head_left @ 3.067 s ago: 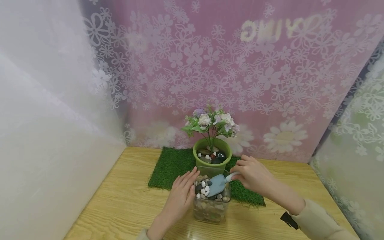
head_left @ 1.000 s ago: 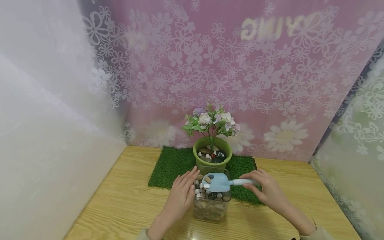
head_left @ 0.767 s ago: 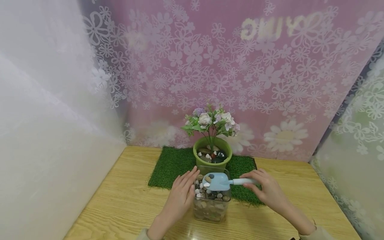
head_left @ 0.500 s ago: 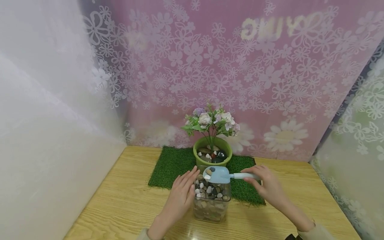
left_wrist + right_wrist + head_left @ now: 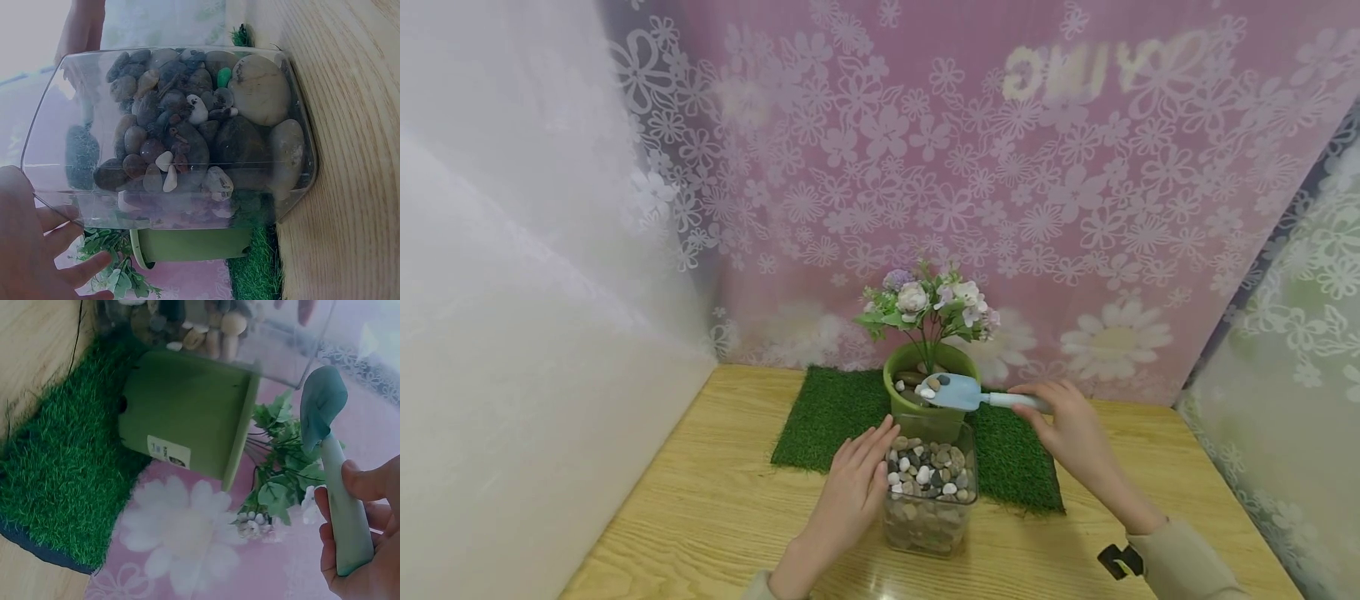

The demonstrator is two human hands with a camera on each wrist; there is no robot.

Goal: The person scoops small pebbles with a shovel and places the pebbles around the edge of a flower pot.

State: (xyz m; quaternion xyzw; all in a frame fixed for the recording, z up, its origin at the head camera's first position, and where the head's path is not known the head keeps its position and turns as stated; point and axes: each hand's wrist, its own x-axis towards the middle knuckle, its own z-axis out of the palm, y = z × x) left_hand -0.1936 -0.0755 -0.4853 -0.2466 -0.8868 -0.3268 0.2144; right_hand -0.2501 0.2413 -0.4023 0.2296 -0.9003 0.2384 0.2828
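Note:
My right hand (image 5: 1063, 429) grips the white handle of a small blue trowel (image 5: 961, 394). On its blade lie a few pebbles (image 5: 933, 386), white, tan and dark. The blade hovers over the green flowerpot (image 5: 898, 402), hiding part of the stones inside. In the right wrist view, fingers and thumb wrap round the trowel handle (image 5: 345, 512). My left hand (image 5: 850, 483) rests with straight fingers against the left side of a clear plastic container (image 5: 973, 487). River pebbles (image 5: 925, 473) fill much of it. Through its wall, the left wrist view shows larger stones (image 5: 261, 87) near the bottom.
Artificial flowers (image 5: 913, 297) rise from the pot, just above the trowel. Pot and container stand one behind the other, the pot on a green turf mat (image 5: 835, 425). A wooden table (image 5: 715, 500) lies beneath. A pink floral curtain (image 5: 820, 208) hangs close behind.
The right hand has lifted the trowel with its pebbles out of the container and moved it forward over the flowerpot. The left hand has stayed at the container's side.

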